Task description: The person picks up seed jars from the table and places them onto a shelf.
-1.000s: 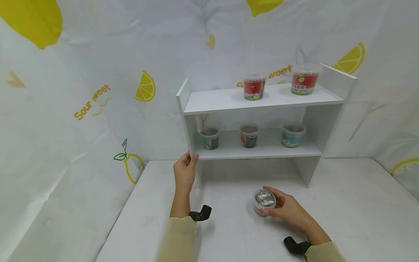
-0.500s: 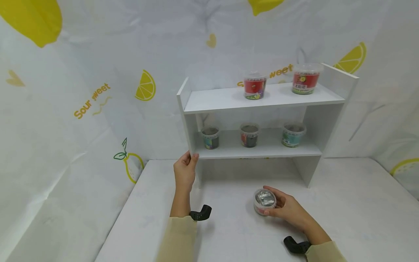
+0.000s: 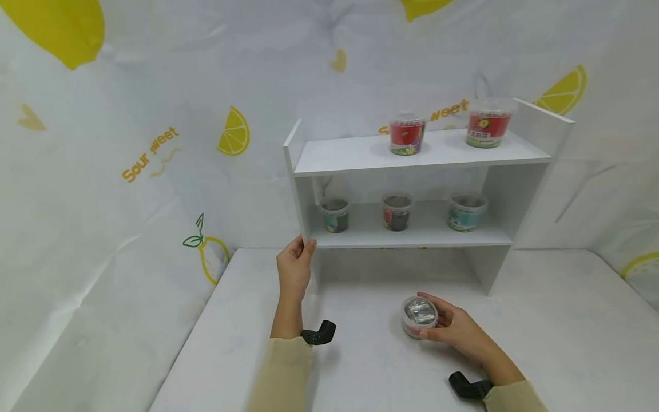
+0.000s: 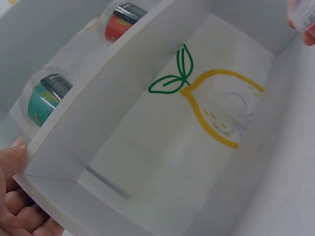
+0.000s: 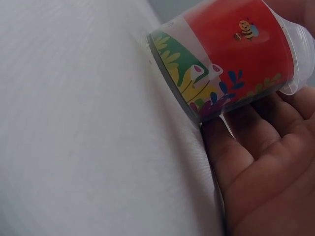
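Observation:
My left hand (image 3: 294, 269) holds the left side panel of a white shelf unit (image 3: 350, 157) at about the level of its middle board. In the left wrist view, the thumb (image 4: 15, 156) lies at the panel's edge with the other fingers curled on its outer side. My right hand (image 3: 460, 333) grips a clear plastic cup (image 3: 419, 316) in front of the shelf, low over the white tabletop. The right wrist view shows the cup's red label with a bee and flowers (image 5: 236, 54). Silvery packets show through its top.
On the top board stand two red-labelled cups (image 3: 407, 136) (image 3: 487, 127). The middle board carries a dark cup (image 3: 336, 217), another dark cup (image 3: 396, 214) and a teal-labelled cup (image 3: 465, 214). A lemon-print sheet (image 3: 154, 86) hangs behind the table (image 3: 360, 366).
The head view has shifted slightly, so everything sits a little further right. Both hands keep their holds on the shelf panel and the cup.

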`<state>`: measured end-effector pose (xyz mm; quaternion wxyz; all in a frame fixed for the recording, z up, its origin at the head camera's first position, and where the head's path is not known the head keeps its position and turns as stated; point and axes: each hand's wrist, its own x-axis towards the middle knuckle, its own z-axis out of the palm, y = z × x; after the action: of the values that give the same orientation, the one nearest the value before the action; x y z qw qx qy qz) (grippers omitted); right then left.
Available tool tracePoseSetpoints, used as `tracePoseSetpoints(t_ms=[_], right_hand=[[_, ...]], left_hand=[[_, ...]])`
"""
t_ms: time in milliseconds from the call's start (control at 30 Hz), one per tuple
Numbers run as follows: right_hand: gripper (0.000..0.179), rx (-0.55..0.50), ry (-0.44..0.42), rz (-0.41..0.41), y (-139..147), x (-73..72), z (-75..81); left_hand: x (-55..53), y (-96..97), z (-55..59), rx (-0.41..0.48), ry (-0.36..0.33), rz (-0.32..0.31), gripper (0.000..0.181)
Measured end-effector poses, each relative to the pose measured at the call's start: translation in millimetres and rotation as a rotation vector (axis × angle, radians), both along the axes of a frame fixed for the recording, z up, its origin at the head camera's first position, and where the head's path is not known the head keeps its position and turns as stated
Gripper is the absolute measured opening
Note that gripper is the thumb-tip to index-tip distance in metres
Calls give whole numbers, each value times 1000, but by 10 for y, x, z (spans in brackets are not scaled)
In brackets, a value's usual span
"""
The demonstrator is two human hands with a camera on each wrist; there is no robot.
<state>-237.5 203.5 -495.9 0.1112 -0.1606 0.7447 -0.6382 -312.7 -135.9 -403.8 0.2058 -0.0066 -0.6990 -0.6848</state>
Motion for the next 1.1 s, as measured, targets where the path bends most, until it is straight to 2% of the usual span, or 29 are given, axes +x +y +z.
tracePoseSetpoints(t_ms=[667, 867, 1000, 1100], right_hand=[[83, -13, -7, 16, -39, -36, 12], [82, -13, -16, 4, -60, -30, 36], [82, 14, -26, -13, -107, -20, 179], [81, 43, 37, -9, -201, -28, 462]], left_hand=[[15, -48, 41, 4, 2, 6, 44], [-2, -50, 9, 16, -11, 5, 45], [-4, -24, -18, 6, -16, -1, 46], [-1, 1, -19, -2, -10, 2, 47]])
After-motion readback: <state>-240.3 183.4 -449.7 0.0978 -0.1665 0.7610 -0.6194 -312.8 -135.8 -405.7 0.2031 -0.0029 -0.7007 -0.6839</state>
